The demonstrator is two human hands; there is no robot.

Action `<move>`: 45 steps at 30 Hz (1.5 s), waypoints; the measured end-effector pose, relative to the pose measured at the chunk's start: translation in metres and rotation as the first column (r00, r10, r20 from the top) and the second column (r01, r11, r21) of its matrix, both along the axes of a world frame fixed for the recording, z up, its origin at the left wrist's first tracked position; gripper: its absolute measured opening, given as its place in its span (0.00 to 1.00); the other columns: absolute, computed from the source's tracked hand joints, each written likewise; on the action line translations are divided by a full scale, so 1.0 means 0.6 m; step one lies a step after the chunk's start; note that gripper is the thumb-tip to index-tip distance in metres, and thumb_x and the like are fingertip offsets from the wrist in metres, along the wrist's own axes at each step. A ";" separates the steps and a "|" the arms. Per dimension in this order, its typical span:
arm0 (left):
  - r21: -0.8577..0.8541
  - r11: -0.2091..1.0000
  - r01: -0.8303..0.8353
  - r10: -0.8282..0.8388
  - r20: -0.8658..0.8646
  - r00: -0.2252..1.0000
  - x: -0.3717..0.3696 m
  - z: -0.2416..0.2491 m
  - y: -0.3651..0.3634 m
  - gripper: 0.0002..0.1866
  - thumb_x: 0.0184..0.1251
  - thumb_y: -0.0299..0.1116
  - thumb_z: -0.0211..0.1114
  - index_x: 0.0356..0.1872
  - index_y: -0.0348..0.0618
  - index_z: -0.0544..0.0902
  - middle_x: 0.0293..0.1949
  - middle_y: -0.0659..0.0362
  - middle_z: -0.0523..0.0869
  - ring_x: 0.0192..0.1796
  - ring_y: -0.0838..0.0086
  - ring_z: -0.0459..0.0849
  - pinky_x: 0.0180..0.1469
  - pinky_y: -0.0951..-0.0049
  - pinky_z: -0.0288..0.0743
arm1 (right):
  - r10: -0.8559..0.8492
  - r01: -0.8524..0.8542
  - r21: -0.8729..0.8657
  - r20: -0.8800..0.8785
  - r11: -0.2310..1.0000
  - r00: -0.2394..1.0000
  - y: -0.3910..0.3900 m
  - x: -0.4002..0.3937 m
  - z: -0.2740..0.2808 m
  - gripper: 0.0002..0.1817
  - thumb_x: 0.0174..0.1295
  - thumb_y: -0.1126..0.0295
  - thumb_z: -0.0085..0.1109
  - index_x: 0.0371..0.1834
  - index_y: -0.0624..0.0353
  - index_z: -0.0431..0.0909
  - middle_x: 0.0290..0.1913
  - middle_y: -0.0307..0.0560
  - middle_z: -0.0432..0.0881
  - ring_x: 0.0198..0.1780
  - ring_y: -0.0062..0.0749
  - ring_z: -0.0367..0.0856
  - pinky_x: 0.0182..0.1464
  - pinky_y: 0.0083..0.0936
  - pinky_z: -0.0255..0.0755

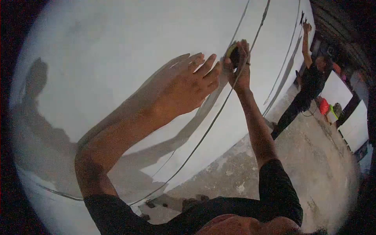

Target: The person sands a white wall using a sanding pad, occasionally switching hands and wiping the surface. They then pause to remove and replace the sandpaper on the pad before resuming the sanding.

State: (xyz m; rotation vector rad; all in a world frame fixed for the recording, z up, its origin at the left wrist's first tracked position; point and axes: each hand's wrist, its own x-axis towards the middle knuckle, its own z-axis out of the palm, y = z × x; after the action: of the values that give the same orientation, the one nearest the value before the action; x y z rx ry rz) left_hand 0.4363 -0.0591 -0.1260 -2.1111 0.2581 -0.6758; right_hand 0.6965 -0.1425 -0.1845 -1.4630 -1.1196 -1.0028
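A large, smooth white surface (117,51) fills most of the head view. My left hand (192,80) lies close against it with its fingers stretched out and a little apart, holding nothing. Whether its palm touches the surface is hidden. Just to the right, my right hand (243,72) grips a round dark object with a yellowish rim (234,55) up against the white surface. Its exact kind I cannot make out. A thin dark cable (213,122) passes in front of my right hand and runs down to the lower left.
On the right, another person in dark clothes (311,84) reaches one arm up to the same white surface. Beyond them are a red item (323,105) and white panels (337,89). Below lies a stained concrete floor (231,172). Shadows of arms fall across the white surface.
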 end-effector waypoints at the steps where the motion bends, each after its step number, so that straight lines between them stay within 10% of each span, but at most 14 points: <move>1: -0.003 1.000 -0.004 0.004 0.007 1.000 -0.001 -0.003 0.002 0.31 0.59 0.53 0.71 0.61 0.50 0.80 0.74 0.52 0.69 0.80 0.55 0.60 0.80 0.47 0.52 | -0.062 0.061 0.008 0.206 0.998 0.977 -0.001 -0.015 0.002 0.34 0.75 0.58 0.59 0.77 0.62 0.59 0.74 0.65 0.65 0.75 0.56 0.65 0.73 0.44 0.65; 3: -0.049 0.999 0.002 -0.003 -0.013 1.000 -0.001 0.003 0.002 0.33 0.59 0.54 0.71 0.63 0.50 0.79 0.75 0.52 0.69 0.80 0.55 0.59 0.80 0.46 0.50 | -0.199 0.207 -0.001 0.274 0.978 0.941 0.004 0.020 0.024 0.36 0.73 0.58 0.60 0.78 0.62 0.58 0.74 0.67 0.64 0.75 0.54 0.67 0.72 0.43 0.67; 6: -0.067 0.998 -0.013 0.010 -0.043 0.999 -0.010 0.012 0.000 0.34 0.59 0.55 0.71 0.64 0.50 0.78 0.76 0.52 0.68 0.81 0.55 0.57 0.81 0.47 0.48 | 0.233 -0.182 0.222 -0.228 0.958 0.945 0.022 0.023 0.042 0.38 0.68 0.53 0.64 0.76 0.61 0.64 0.82 0.62 0.52 0.81 0.58 0.54 0.78 0.46 0.59; 11: -0.076 0.997 -0.011 0.008 -0.043 0.999 -0.016 0.031 -0.016 0.35 0.60 0.56 0.71 0.66 0.50 0.78 0.77 0.52 0.65 0.81 0.54 0.56 0.82 0.48 0.44 | -0.022 0.009 0.057 0.218 0.998 0.976 -0.003 0.008 0.045 0.33 0.72 0.57 0.61 0.74 0.64 0.65 0.81 0.62 0.53 0.78 0.59 0.61 0.74 0.43 0.67; 13: -0.120 0.993 0.002 -0.010 -0.064 0.998 -0.017 0.027 -0.010 0.35 0.60 0.56 0.70 0.66 0.50 0.78 0.77 0.52 0.65 0.82 0.54 0.55 0.83 0.48 0.43 | 0.376 -0.337 0.181 -0.255 0.924 0.891 0.004 0.031 0.061 0.33 0.70 0.56 0.63 0.72 0.62 0.69 0.82 0.62 0.52 0.80 0.56 0.58 0.75 0.43 0.65; 17: -0.073 0.997 0.003 -0.008 -0.065 0.998 -0.019 0.031 -0.007 0.34 0.61 0.54 0.70 0.67 0.51 0.77 0.77 0.52 0.65 0.81 0.54 0.56 0.82 0.47 0.47 | 0.102 -0.118 0.075 0.190 0.990 0.976 0.006 0.014 0.017 0.33 0.72 0.63 0.61 0.75 0.67 0.62 0.76 0.63 0.62 0.76 0.46 0.65 0.74 0.39 0.64; 22: -0.041 0.999 -0.029 0.026 -0.072 0.997 -0.025 0.055 -0.012 0.34 0.62 0.51 0.70 0.68 0.51 0.77 0.77 0.52 0.65 0.80 0.54 0.58 0.80 0.48 0.52 | 0.088 -0.054 0.231 -0.141 0.972 0.986 0.007 0.031 -0.008 0.31 0.72 0.63 0.61 0.74 0.61 0.66 0.80 0.64 0.56 0.82 0.52 0.53 0.77 0.45 0.56; 29: -0.094 0.996 -0.006 -0.001 -0.083 0.997 -0.020 0.050 -0.007 0.34 0.60 0.50 0.71 0.68 0.51 0.77 0.77 0.52 0.66 0.80 0.55 0.58 0.80 0.47 0.52 | -0.026 0.024 0.081 0.027 0.996 0.999 0.009 0.063 0.027 0.31 0.74 0.61 0.60 0.75 0.63 0.64 0.79 0.60 0.60 0.83 0.49 0.49 0.80 0.44 0.48; 33: -0.162 0.987 0.026 -0.041 -0.089 0.995 -0.016 0.043 -0.014 0.37 0.59 0.51 0.72 0.70 0.50 0.75 0.77 0.51 0.66 0.82 0.54 0.56 0.81 0.47 0.47 | -0.150 0.110 0.290 0.118 0.951 0.982 0.029 0.230 0.128 0.30 0.77 0.57 0.55 0.74 0.64 0.64 0.74 0.59 0.68 0.75 0.46 0.65 0.76 0.39 0.56; 36: -0.168 0.985 0.039 -0.052 -0.072 0.996 -0.018 0.037 -0.017 0.39 0.58 0.51 0.72 0.71 0.50 0.73 0.77 0.51 0.65 0.82 0.54 0.55 0.82 0.47 0.44 | -0.110 0.099 0.068 0.182 0.993 0.977 -0.005 0.231 0.201 0.28 0.76 0.62 0.54 0.75 0.59 0.64 0.77 0.64 0.62 0.79 0.65 0.55 0.80 0.51 0.52; 38: -0.188 0.981 0.048 -0.060 -0.063 0.996 -0.013 0.042 -0.019 0.40 0.58 0.51 0.73 0.72 0.50 0.72 0.77 0.51 0.64 0.82 0.54 0.55 0.82 0.46 0.44 | 0.284 -0.255 0.184 -0.159 0.949 0.946 -0.014 0.211 0.221 0.27 0.75 0.65 0.53 0.75 0.61 0.63 0.77 0.63 0.62 0.79 0.65 0.56 0.80 0.51 0.51; 41: -0.205 0.977 0.055 -0.064 -0.038 0.997 -0.026 0.022 -0.013 0.41 0.57 0.51 0.73 0.72 0.50 0.71 0.78 0.51 0.63 0.82 0.53 0.54 0.83 0.46 0.43 | -0.072 0.057 0.099 0.154 0.993 0.985 0.010 0.219 0.095 0.28 0.76 0.65 0.52 0.75 0.64 0.62 0.78 0.62 0.61 0.80 0.63 0.54 0.81 0.49 0.49; 43: -0.199 0.978 0.056 -0.060 -0.017 0.998 -0.030 0.023 -0.015 0.41 0.56 0.50 0.74 0.72 0.50 0.71 0.78 0.51 0.62 0.82 0.53 0.54 0.83 0.45 0.43 | 0.176 -0.168 0.107 -0.076 0.980 0.981 0.027 0.182 0.064 0.30 0.76 0.61 0.54 0.78 0.57 0.60 0.80 0.61 0.56 0.81 0.70 0.46 0.81 0.56 0.47; 45: -0.242 0.964 0.112 -0.123 -0.030 0.992 -0.038 -0.001 -0.008 0.26 0.68 0.42 0.63 0.66 0.48 0.76 0.75 0.50 0.68 0.80 0.54 0.59 0.83 0.46 0.44 | -0.270 0.229 0.156 0.331 0.961 0.904 0.037 0.197 0.059 0.32 0.75 0.63 0.55 0.79 0.54 0.57 0.80 0.63 0.55 0.80 0.72 0.48 0.79 0.62 0.47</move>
State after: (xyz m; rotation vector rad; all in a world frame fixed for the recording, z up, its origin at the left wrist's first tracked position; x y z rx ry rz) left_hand 0.4132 -0.0637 -0.1268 -2.3588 0.3430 -0.7626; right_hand 0.8148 -0.1204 -0.1489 -1.3918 -1.1158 -1.5313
